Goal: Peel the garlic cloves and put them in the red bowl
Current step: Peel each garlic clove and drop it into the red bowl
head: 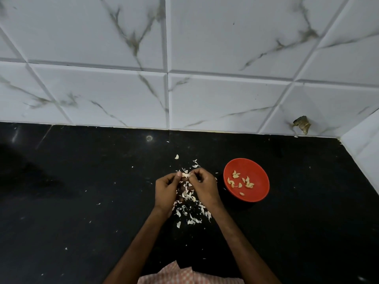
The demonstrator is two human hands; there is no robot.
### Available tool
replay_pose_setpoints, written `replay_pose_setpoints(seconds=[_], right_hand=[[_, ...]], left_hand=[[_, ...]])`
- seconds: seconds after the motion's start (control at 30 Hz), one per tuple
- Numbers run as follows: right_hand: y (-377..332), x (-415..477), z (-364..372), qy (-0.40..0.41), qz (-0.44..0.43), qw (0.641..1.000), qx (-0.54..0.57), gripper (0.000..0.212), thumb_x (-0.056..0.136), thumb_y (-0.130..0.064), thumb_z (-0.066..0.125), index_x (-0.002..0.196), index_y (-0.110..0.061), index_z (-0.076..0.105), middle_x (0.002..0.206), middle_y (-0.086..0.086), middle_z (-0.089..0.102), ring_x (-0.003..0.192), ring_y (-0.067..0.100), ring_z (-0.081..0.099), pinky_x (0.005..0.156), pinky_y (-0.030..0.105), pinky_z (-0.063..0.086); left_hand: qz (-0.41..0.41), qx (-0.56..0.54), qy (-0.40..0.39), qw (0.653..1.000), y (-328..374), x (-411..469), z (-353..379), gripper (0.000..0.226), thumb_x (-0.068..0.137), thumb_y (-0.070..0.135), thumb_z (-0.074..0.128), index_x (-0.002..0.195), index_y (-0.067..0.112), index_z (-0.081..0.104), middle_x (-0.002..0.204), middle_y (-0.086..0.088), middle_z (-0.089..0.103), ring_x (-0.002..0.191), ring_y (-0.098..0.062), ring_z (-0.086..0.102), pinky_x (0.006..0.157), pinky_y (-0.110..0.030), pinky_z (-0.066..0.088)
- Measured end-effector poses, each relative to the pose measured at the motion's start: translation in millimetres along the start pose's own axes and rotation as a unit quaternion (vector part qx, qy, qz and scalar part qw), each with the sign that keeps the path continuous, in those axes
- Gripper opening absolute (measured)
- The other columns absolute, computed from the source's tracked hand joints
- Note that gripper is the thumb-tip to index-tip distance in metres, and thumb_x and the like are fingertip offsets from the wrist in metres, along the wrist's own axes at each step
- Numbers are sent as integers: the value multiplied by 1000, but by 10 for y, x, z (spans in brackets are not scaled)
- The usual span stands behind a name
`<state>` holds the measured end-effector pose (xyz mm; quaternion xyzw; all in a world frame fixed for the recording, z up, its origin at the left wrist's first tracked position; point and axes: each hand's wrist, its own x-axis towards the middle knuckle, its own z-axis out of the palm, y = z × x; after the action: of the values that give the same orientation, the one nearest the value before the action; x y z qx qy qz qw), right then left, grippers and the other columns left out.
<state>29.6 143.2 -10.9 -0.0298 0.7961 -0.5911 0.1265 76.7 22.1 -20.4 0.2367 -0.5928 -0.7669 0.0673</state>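
Both hands meet over the black counter and pinch one pale garlic clove (185, 175) between their fingertips. My left hand (166, 190) holds its left end and my right hand (204, 186) its right end. To their right stands the red bowl (258, 193) with several peeled cloves (240, 182) inside. A heap of white garlic skins and cloves (189, 206) lies on the counter beneath and between my wrists; I cannot tell skins from cloves there.
The black counter (82, 201) meets a white marbled tile wall (184, 78) at the back and on the right. A chipped hole (301, 124) marks the wall near the right corner. Stray skins (176, 157) lie behind my hands.
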Motion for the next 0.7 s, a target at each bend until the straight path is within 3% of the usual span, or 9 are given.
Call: replay_pose_setpoints(seconds=[0.1,0.2,0.33,0.5,0.6,0.67,0.7], right_hand=[[-15,-4,12,0,7,1000,2,9,92,-23,61,86,-21,66,82,0,74,83,32,72,72,55,60],[-40,-24,26,10,1,1000,-23,20,98,-13,54,80,-16,61,63,-19,65,58,5,61,62,43,57],[-37,-38,46,34,-41,995,-85,38,100,-8,45,64,-19,44,54,-11,47,50,3,40,53,24,33],[25,31,-50,46,-68,987,-140,41,99,-27,55,61,-16,46,53,-6,45,47,6,37,50,35,37],[73,62,-77,23,-102,974,-199,31,96,-30,66,71,-16,57,66,-6,56,59,8,50,58,30,45],[69,52,-80,0,-122,973,-196,7,95,-22,68,98,-17,71,93,-7,65,84,4,61,75,24,52],[65,44,-77,-2,-130,974,-186,14,96,-21,66,108,-18,72,102,-7,66,93,4,62,82,24,53]], left_hand=[[1,10,7,1000,-26,34,-12,30,102,22,59,87,0,72,85,-23,72,55,-20,55,40,-23,40],[31,57,7,998,-37,24,18,30,103,23,58,87,2,73,83,-14,75,59,-29,58,48,-31,47],[63,116,54,990,-53,34,38,29,102,24,59,82,9,74,76,-3,75,53,-17,57,49,-28,45],[70,138,83,984,-51,68,-18,30,102,30,60,81,14,75,70,1,73,52,-10,57,56,-31,48],[92,165,85,978,-51,61,4,30,102,29,60,80,14,74,66,4,70,50,-2,54,56,-28,45],[106,196,95,970,-63,79,-9,31,102,31,60,77,17,72,62,6,67,51,-2,52,56,-29,44],[111,212,98,966,-76,91,-23,31,101,32,60,76,18,72,62,6,66,53,-4,54,58,-31,47]])
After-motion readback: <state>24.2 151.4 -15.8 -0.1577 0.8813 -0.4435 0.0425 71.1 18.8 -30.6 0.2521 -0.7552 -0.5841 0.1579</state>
